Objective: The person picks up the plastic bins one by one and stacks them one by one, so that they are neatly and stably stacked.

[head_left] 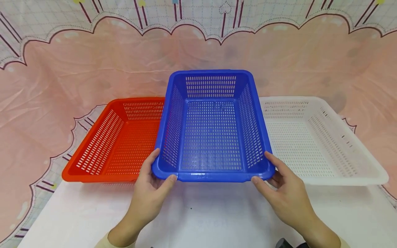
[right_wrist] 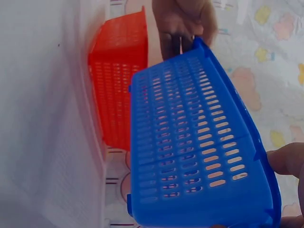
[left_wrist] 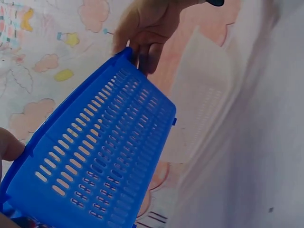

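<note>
A blue slotted plastic basket [head_left: 212, 137] is held up off the white table, its near rim lower in the head view and its inside facing me. My left hand [head_left: 150, 193] grips the near left corner, thumb over the rim. At the near right corner my right hand [head_left: 285, 193] holds the rim the same way, fingers beneath. Both wrist views show the basket's outer end wall [left_wrist: 104, 147] raised above the tabletop. Nothing lies inside the basket. Behind it, partly covered, stand a red basket [head_left: 133, 148] on the left and a white basket [head_left: 301, 148] on the right.
The white table [head_left: 198, 217] carries the red and white baskets side by side. A pink patterned cloth [head_left: 124, 62] hangs behind and at both sides. A small dark object [head_left: 283, 243] shows at the bottom edge near the right wrist.
</note>
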The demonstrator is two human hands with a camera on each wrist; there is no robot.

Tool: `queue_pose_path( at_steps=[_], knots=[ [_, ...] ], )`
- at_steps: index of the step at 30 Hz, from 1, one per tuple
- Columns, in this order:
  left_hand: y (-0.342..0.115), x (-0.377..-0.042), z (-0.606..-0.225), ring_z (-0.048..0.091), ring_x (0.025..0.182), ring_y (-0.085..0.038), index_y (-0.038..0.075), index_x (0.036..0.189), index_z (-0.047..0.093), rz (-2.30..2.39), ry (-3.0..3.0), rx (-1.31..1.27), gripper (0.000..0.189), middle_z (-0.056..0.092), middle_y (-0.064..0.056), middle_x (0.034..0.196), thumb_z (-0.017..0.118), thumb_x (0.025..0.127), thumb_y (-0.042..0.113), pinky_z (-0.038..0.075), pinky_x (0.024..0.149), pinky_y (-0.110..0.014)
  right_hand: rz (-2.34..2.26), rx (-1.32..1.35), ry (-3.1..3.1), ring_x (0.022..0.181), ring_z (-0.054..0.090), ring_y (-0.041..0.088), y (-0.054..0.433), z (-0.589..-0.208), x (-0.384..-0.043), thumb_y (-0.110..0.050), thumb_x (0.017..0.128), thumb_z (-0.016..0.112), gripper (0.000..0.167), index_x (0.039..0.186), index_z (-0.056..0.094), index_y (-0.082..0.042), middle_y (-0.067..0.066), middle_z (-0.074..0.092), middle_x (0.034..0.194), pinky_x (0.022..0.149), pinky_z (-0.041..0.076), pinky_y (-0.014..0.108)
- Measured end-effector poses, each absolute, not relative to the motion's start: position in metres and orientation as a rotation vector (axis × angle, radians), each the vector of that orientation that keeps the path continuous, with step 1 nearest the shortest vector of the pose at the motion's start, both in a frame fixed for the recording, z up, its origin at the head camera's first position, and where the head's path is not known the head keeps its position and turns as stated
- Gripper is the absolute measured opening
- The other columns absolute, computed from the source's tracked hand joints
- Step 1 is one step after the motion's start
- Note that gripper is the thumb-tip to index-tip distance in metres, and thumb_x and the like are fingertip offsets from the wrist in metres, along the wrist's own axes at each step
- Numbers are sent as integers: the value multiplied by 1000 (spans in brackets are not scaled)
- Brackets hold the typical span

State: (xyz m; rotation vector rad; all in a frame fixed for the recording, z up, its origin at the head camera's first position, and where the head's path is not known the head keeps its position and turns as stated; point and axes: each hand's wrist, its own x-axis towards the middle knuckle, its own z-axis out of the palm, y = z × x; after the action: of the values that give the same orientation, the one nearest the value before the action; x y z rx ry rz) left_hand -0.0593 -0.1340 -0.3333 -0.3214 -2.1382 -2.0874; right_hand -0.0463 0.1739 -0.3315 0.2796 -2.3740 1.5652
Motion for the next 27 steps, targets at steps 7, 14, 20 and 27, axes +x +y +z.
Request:
queue_pose_path(
  at_steps=[7, 14, 20, 27],
  knots=[
    [-154, -63, -318, 50, 126, -29, -5, 152, 21, -2076, -2023, -377, 74, 30, -27, 149, 55, 89, -20, 48, 98, -23, 1617, 361, -2290, 103, 68, 21, 161, -318, -55, 9, 82, 77, 66, 141, 49, 8, 28, 59, 128, 81, 55, 22],
    [-184, -66, -311, 46, 133, -27, 0, 153, 26, -2056, -1987, -406, 74, 27, -24, 152, 52, 89, -24, 47, 96, -22, 1910, 454, -2178, 100, 71, 22, 148, -308, -62, 15, 82, 73, 66, 142, 47, 10, 30, 58, 127, 79, 57, 29],
    [-188, -69, -312, 38, 138, -33, 6, 154, 30, -2034, -2025, -380, 74, 23, -23, 157, 56, 90, -21, 48, 94, -21, 1915, 510, -2191, 101, 70, 34, 154, -303, -67, 15, 81, 73, 67, 141, 45, 13, 30, 59, 123, 81, 57, 33],
    [-195, -80, -324, 52, 128, -19, 0, 150, 38, -2193, -1762, -544, 68, 35, -20, 151, 47, 89, -28, 48, 95, -22, 1960, 518, -2236, 104, 69, 32, 156, -304, -71, 7, 83, 76, 66, 142, 46, 11, 29, 57, 129, 83, 57, 32]
  ],
)
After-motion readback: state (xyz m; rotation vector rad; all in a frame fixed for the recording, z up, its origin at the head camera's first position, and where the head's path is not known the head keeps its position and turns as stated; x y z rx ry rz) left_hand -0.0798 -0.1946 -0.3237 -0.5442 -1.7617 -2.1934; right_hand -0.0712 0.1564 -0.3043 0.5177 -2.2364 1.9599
